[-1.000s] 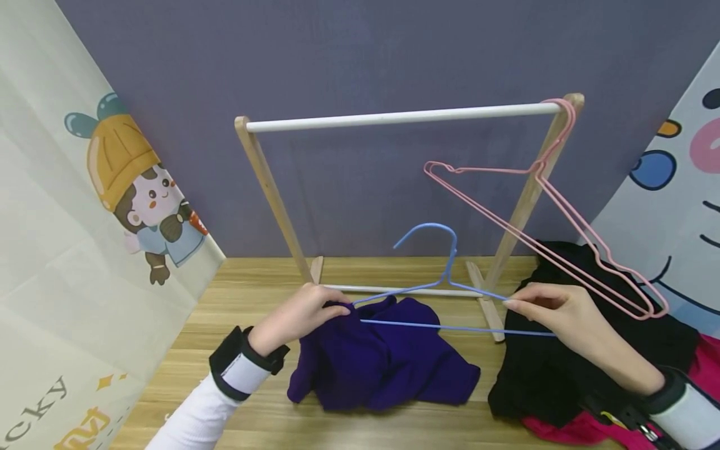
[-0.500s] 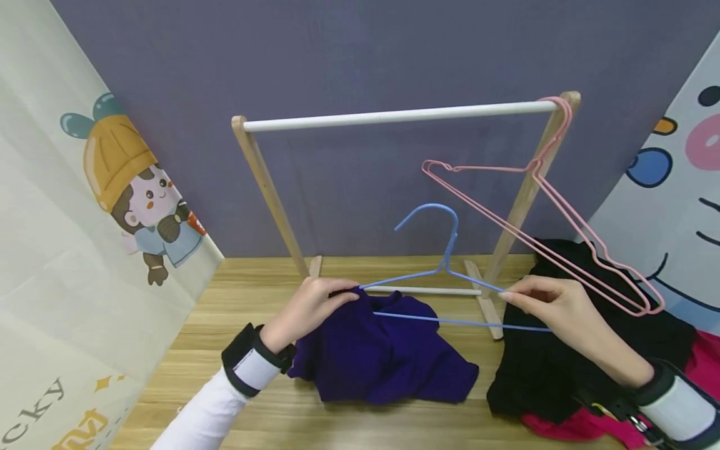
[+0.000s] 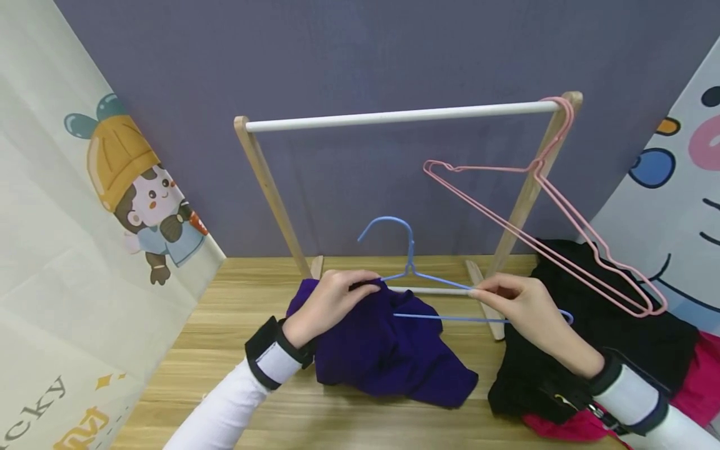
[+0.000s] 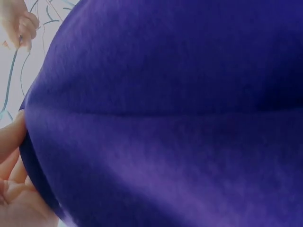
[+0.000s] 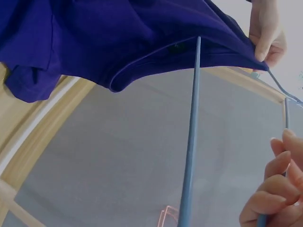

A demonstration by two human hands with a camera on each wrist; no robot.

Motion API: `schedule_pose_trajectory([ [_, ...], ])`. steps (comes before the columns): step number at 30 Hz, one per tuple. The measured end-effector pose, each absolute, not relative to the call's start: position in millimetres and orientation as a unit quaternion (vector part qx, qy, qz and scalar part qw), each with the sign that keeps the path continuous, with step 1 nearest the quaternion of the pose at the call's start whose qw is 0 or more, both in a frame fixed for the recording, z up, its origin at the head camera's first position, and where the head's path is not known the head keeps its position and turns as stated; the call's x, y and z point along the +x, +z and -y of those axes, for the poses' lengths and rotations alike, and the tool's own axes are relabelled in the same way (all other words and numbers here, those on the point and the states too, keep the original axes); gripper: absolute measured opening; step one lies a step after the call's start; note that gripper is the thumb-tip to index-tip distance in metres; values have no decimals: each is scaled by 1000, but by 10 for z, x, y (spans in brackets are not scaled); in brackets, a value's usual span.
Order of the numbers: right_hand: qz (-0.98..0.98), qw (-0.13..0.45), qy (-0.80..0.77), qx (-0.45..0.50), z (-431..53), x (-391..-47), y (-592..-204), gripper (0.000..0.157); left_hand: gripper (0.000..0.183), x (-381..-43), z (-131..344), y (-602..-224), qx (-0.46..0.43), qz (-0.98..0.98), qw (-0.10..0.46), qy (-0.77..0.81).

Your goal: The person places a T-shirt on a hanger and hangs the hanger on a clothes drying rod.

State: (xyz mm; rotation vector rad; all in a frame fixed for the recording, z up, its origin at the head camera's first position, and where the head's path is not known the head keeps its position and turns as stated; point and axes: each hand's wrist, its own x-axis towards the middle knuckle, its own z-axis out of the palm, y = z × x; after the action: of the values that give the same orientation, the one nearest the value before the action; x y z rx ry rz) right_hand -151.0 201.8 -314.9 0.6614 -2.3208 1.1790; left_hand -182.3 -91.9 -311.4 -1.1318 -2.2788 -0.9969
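A purple T-shirt (image 3: pixel 388 356) hangs bunched from my left hand (image 3: pixel 332 306), which pinches its edge between thumb and fingers. My right hand (image 3: pixel 525 306) pinches the right shoulder of a blue hanger (image 3: pixel 411 250), hook up. The hanger's left part is inside the shirt. From the right wrist view, the hanger's bottom bar (image 5: pixel 191 132) runs into the ribbed neck opening (image 5: pixel 177 47), and its shoulder wire enters the collar beside the left hand's fingertips. Purple fabric (image 4: pixel 165 94) fills most of the left wrist view, hiding the hanger's far end.
Behind the hands stands a wooden rack with a white rail (image 3: pixel 394 117). Pink hangers (image 3: pixel 540 167) hang at its right end, jutting forward. Below them, black clothing (image 3: pixel 540 375) lies over red clothing (image 3: pixel 697 381) on the wooden table (image 3: pixel 236 362).
The hanger has moved left, deeper into the purple shirt, with the right hand following. The left hand has shifted right and slightly up, drawing the shirt's edge along the hanger's shoulder.
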Motion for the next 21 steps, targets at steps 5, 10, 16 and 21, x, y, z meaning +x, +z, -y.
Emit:
schedule_pose_trajectory([
  [5, 847, 237, 413, 236, -1917, -1528, -3140, 17, 14, -1835, 880, -3117, -395, 807, 239, -369],
  [10, 850, 241, 401, 242, -1836, -1552, -3154, 13, 15, -1829, 850, -3118, -386, 805, 248, -376],
  [16, 848, 244, 397, 254, -1742, -1609, -3180, 11, 15, -1830, 800, -3115, -376, 806, 254, -381],
  [21, 836, 248, 409, 269, -1686, -1658, -3195, 11, 13, -1832, 775, -3105, -354, 809, 257, -393],
])
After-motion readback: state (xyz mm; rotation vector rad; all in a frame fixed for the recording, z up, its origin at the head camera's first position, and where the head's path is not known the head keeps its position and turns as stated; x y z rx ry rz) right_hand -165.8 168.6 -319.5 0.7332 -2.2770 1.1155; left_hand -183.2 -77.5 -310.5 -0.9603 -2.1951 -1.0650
